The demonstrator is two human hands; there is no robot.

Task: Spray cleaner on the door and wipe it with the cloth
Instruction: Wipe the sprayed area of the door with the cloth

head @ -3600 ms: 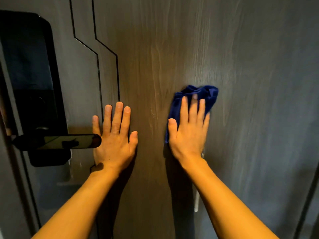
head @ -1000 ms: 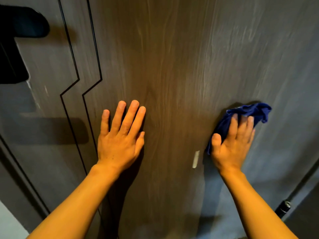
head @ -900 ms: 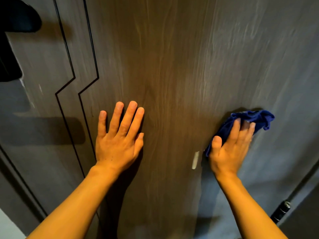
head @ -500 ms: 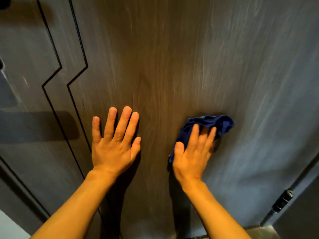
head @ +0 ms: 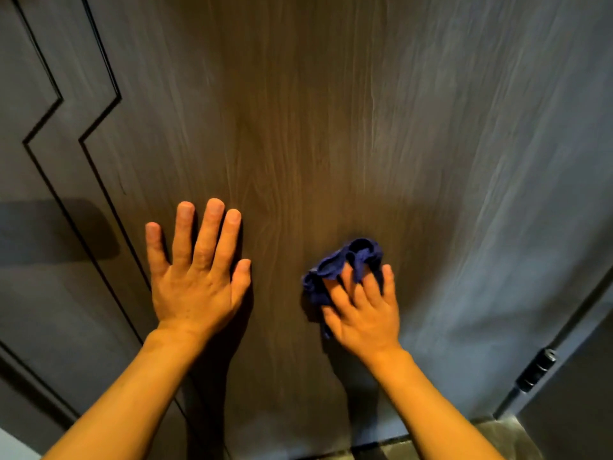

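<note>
I see the door filling nearly the whole view, a dark wood-grain panel with streaks running up and down it, browner in the middle and greyer toward the right. Two thin black grooves zigzag down its left part, stepping left and then running down toward the near left corner. Further left on the door lies a broad dark shadow. At the right edge I make out the door frame with a dark hinge on it, and a strip of floor at the door's foot.

My two bare forearms reach in from the near edge. The left hand lies flat on the door, open, fingers stretched and close together, thumb out to the right; it grips nothing. It sits just right of the lower groove line.

The right hand is well to the right of the left one and a little nearer the floor. It presses the cloth against the door with its fingers spread over it, palm down rather than curled into a fist. The cloth is dark blue and bunched; it shows above and to the left of the fingers, and one fold pokes up between two of them. The hand looks slightly blurred.
</note>
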